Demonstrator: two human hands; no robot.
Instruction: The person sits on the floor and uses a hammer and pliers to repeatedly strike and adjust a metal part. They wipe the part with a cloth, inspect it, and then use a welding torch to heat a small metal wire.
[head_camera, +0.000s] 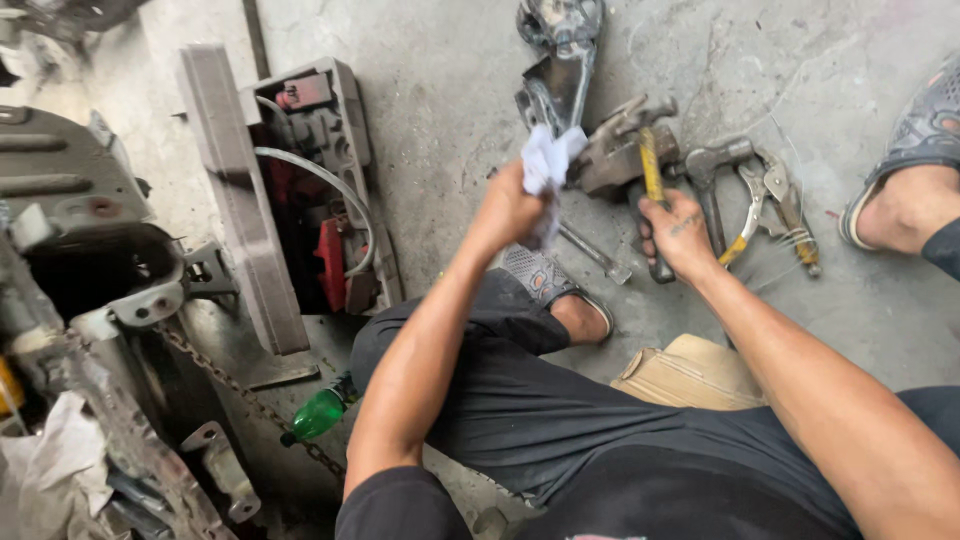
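My left hand (508, 208) grips a crumpled white rag (548, 165) and presses it against a grimy metal bracket part (560, 85) lying on the concrete floor. My right hand (677, 230) is closed around the yellow-and-black handle of a hammer (651, 175), whose head rests against the metal block of the same part. A steel rod (595, 253) lies on the floor between my hands, just past my sandalled foot (548, 285).
Locking pliers and another hammer (765, 195) lie right of my right hand. An open toolbox (305, 190) sits to the left, dirty machinery with a chain (90, 300) beyond it. A green bottle (318, 413) lies by my knee. A second sandalled foot (915, 180) is at far right.
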